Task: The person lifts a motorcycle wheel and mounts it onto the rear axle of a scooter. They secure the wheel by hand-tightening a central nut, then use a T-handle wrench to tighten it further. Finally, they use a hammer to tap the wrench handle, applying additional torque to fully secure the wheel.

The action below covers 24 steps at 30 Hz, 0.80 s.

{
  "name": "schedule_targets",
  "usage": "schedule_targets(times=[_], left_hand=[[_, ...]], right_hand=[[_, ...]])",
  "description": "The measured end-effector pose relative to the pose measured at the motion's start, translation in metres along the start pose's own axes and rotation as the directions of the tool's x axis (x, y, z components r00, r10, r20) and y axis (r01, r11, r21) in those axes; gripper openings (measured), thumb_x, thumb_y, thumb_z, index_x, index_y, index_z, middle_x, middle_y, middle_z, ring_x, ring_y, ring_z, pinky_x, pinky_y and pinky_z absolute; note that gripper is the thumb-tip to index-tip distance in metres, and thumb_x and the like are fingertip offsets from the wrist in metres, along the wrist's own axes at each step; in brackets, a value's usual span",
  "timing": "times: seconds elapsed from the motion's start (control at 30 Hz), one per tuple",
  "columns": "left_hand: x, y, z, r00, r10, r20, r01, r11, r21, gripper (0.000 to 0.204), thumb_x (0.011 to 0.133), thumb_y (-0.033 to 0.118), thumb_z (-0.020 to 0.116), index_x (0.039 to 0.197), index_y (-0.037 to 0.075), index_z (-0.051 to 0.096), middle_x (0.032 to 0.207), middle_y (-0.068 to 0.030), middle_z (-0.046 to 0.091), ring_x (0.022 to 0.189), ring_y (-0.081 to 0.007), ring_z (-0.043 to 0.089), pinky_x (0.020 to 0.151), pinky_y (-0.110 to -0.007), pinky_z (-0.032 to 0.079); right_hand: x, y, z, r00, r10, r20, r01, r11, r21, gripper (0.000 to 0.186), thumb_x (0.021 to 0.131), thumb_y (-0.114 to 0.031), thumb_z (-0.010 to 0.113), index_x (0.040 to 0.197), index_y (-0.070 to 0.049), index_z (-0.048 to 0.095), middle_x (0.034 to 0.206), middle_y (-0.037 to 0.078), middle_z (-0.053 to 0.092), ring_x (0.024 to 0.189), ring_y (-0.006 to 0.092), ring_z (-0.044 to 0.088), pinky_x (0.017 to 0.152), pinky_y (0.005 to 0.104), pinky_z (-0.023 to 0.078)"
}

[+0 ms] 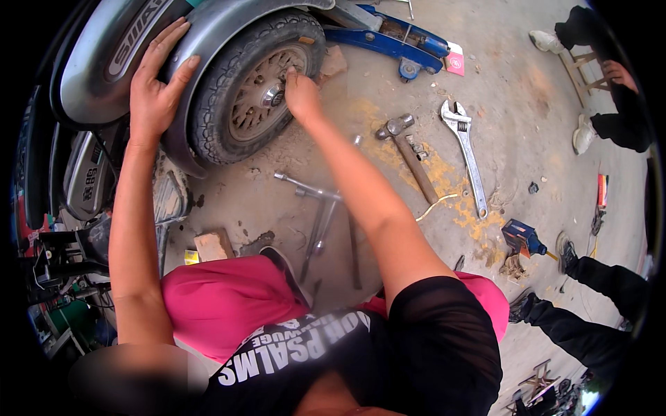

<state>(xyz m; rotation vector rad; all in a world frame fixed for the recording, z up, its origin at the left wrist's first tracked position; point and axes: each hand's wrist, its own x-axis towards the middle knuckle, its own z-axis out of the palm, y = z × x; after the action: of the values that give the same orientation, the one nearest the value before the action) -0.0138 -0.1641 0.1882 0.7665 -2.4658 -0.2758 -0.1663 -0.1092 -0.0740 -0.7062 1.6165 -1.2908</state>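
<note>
My left hand (154, 93) lies with fingers apart on the grey painted bodywork (94, 83) of a vehicle, beside the wheel arch. Under the arch is a wheel with a worn, dusty tyre (211, 128) and a dirty spoked rim (250, 114). My right hand (302, 97) is at the right side of that rim, next to the shiny hub cap (272, 96). Its fingers are curled closed against the wheel, and what they grip is hidden. A blue floor jack (395, 35) reaches toward the vehicle just beyond the wheel.
On the concrete lie a hammer (416, 166), a large adjustable wrench (469, 159), and a cross-shaped wheel wrench (309, 191) below my right arm. A brick (214, 245) is near my knee. A blue box (522, 237) stands at right, near other people's legs (576, 340).
</note>
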Motion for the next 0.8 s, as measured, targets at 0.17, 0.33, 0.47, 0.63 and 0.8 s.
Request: schedule_targets(times=[0.17,0.33,0.47,0.63,0.8], left_hand=[[-0.005,-0.002,-0.004,1.000,-0.007,0.023,0.005,0.998,0.062,0.048,0.092,0.027,0.066,0.134,0.005,0.059,0.141,-0.0141,0.055,0.133,-0.0259,0.049,0.112,-0.036,0.033],[-0.001,-0.001,-0.003,1.000,0.017,-0.003,-0.017,0.998,0.053,0.048,0.090,0.028,0.067,0.131,0.005,0.061,0.139,-0.0141,0.057,0.131,-0.0268,0.051,0.111,-0.036,0.035],[-0.003,-0.002,-0.005,0.999,-0.006,0.033,0.005,0.999,0.036,0.049,0.092,0.028,0.066,0.135,0.006,0.058,0.142,-0.0130,0.054,0.134,-0.0253,0.048,0.113,-0.036,0.032],[0.000,-0.004,-0.003,0.999,0.019,0.029,-0.021,0.998,0.051,0.048,0.093,0.026,0.065,0.135,0.006,0.058,0.142,-0.0129,0.054,0.134,-0.0249,0.048,0.113,-0.036,0.032],[-0.006,-0.002,-0.002,1.000,0.003,-0.007,-0.003,0.999,0.050,0.045,0.091,0.025,0.067,0.132,0.007,0.061,0.138,-0.0133,0.057,0.131,-0.0253,0.051,0.111,-0.035,0.035]], right_hand=[[-0.002,-0.019,-0.011,0.867,0.420,0.269,-0.490,0.817,0.303,0.057,0.100,-0.050,0.044,0.097,0.005,0.054,0.080,0.026,0.064,0.078,0.0450,0.064,0.074,0.0483,0.049],[-0.010,0.003,-0.010,0.878,-0.463,-0.125,0.379,0.829,-0.411,0.056,0.101,-0.050,0.043,0.093,0.004,0.056,0.085,0.029,0.065,0.081,0.0461,0.064,0.078,0.0519,0.050],[-0.016,-0.012,-0.005,0.973,-0.221,-0.062,0.179,0.900,-0.396,0.055,0.103,-0.044,0.040,0.092,0.006,0.059,0.085,0.029,0.066,0.088,0.0456,0.062,0.084,0.0519,0.048],[-0.016,-0.023,-0.015,0.997,-0.006,0.079,0.016,0.992,-0.122,0.052,0.103,-0.041,0.039,0.092,0.006,0.059,0.083,0.029,0.066,0.090,0.0451,0.064,0.083,0.0523,0.049],[-0.026,-0.029,-0.013,0.976,-0.215,0.032,0.208,0.880,-0.426,0.046,0.102,-0.037,0.042,0.100,0.006,0.058,0.089,0.029,0.067,0.090,0.0456,0.065,0.082,0.0522,0.050]])
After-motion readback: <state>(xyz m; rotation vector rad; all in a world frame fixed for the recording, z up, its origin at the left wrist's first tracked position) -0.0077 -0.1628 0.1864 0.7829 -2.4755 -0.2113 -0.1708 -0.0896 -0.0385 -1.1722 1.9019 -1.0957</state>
